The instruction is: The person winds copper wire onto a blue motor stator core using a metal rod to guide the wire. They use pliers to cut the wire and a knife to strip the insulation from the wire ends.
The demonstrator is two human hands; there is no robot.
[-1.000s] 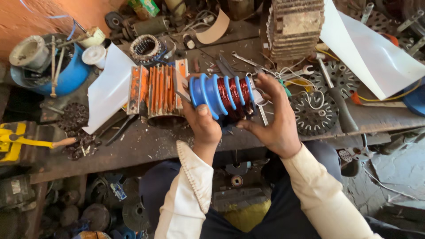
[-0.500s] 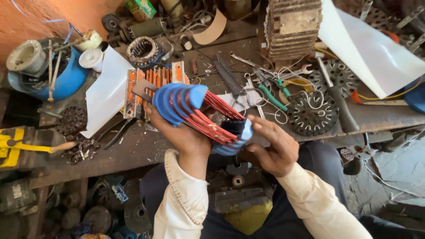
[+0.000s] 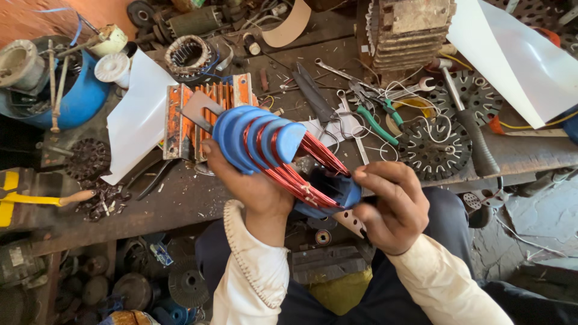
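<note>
Blue plastic former [image 3: 262, 141] wound with red copper wire [image 3: 304, 171] is now tipped end-on toward the head cam; half a sec ago it lay more sideways across the bench. Left hand [image 3: 250, 186] grips it from beneath, right hand [image 3: 391, 204] pinches its near end (fingers curled tight). Orange ribbed block [image 3: 205, 111] sits just beyond the left hand, green-handled pliers [image 3: 376, 123] beyond the right. Looks like the winding is being turned for inspection.

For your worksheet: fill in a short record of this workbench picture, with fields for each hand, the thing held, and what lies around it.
left hand: grips the wide end of the blue former
right hand: holds the narrow end
held thing: blue stepped coil former wound with red wire, tilted
behind it: orange metal block
on bench: green-handled pliers, spanner, white paper sheet
far left: blue tub
</note>
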